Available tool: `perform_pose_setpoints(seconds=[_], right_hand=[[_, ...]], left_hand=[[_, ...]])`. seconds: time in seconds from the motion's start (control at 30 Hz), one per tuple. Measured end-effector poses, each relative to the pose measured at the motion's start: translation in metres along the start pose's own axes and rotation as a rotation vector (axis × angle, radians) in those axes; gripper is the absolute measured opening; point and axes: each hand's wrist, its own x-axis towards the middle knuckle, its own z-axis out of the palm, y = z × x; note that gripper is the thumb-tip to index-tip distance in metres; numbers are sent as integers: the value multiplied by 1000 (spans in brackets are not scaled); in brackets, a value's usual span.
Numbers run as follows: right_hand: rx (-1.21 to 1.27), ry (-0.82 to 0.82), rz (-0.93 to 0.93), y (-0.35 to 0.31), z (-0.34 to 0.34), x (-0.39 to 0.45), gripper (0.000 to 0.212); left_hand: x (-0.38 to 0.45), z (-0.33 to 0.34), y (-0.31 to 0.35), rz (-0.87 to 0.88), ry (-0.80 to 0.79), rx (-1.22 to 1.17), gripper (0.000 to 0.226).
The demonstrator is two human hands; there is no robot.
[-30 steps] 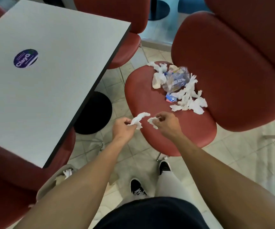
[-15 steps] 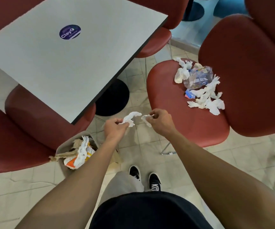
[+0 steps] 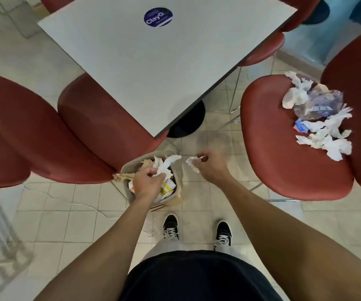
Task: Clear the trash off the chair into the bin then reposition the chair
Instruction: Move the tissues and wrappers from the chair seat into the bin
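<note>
Both hands now carried from chair seat to bin. Left hand [image 3: 148, 181] grips tissue [image 3: 166, 165] over bin [image 3: 129, 166]; right hand [image 3: 211, 168] pinches scrap [image 3: 191, 162] just beside rim. Step: dumping. Next: release, return to chair [image 3: 283, 153] pile [image 3: 318, 118].

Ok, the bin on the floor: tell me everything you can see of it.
The bin is small, beige and looks like plastic. It stands upright on the tiled floor by a red chair, near the table corner. It is nearly full of crumpled white tissue, brown paper and an orange and yellow wrapper. The left hand holds a white tissue over its opening and hides part of the rim.
</note>
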Motion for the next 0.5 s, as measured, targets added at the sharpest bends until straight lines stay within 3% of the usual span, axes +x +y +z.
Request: perform_pose_setpoints(seconds=[0.07,0.33,0.5], right_hand=[[25,-11,13,-4,24,-1,12],[-35,-55,94,-12,104,-6,18],[20,-156,147,-16,128,-3,37]], left_hand=[[11,-14,-15,-28,6,15,12],[43,-50,-57,-111,53,-13,15],[59,-55,-73,-173,-121,-62,39]])
